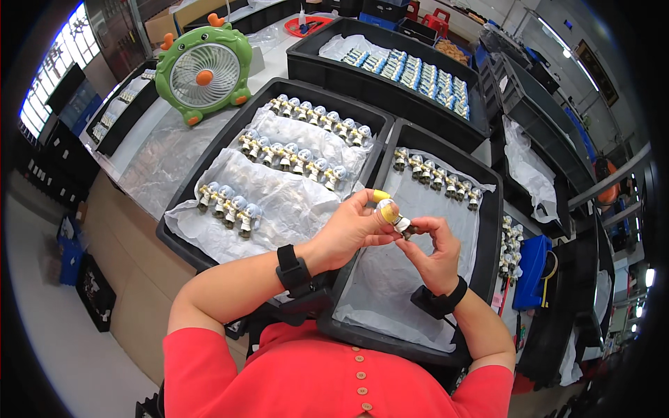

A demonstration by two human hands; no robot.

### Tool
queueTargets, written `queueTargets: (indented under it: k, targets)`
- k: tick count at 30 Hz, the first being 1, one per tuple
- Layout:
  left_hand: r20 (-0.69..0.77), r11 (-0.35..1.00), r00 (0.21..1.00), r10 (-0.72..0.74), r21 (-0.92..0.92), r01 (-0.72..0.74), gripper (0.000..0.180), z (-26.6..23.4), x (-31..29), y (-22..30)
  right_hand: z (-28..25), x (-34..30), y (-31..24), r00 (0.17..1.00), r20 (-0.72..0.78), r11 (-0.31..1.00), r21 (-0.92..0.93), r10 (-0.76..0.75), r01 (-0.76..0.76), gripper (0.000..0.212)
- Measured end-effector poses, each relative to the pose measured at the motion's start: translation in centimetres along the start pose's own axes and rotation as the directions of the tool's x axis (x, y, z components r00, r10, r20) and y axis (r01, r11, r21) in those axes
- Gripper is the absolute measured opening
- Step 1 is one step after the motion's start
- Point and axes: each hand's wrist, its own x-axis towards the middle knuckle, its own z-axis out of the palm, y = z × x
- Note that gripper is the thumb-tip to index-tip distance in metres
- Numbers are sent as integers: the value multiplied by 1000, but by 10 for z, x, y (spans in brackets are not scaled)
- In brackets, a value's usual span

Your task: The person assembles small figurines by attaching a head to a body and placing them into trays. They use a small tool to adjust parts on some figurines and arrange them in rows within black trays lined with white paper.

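Note:
Above the right-hand black tray (492, 226), my left hand (352, 228) and my right hand (437, 256) hold one small painted figurine (402, 223) between them. It has a white body and a dark base. My left fingers pinch its upper part, partly hiding it; yellow covers sit on that thumb and index finger. My right thumb and fingertips grip the base end. Beneath my hands, a row of similar figurines (437, 175) lies at the far end of the paper-lined tray. The left-hand black tray (203, 167) holds three rows of pale-blue-headed figurines (298, 159) on white paper.
A green animal-shaped fan (204, 75) stands at the far left of the table. Behind the trays is another black crate (306, 64) with rows of blue-and-white pieces. More figurines (511, 245) lie right of the right-hand tray, near a blue bin (532, 272). Stacked crates (540, 87) stand farther right.

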Motion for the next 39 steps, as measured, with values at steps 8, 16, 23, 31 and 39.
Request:
queueTargets:
  k: [8, 16, 23, 31, 39]
  targets:
    - [-12, 990, 996, 84, 115, -82, 41, 4, -3, 1, -1, -2, 3, 999, 0, 998, -58, -36, 36, 30]
    - [-20, 981, 993, 118, 159, -113, 38, 3, -4, 1, 1, -2, 0, 1000, 10, 1000, -11, -3, 3, 31]
    - [-4, 980, 992, 124, 157, -122, 39, 6, -5, 3, 1, -3, 5, 999, -33, 999, -5, -41, 41, 33]
    - [21, 988, 995, 102, 117, -103, 39, 7, -4, 3, 1, -3, 1, 995, -97, 997, 79, 14, -7, 34]
    - [56, 965, 986, 156, 204, -164, 45, 4, 2, -3, 4, -3, -2, 993, -34, 992, -52, -114, 112, 36]
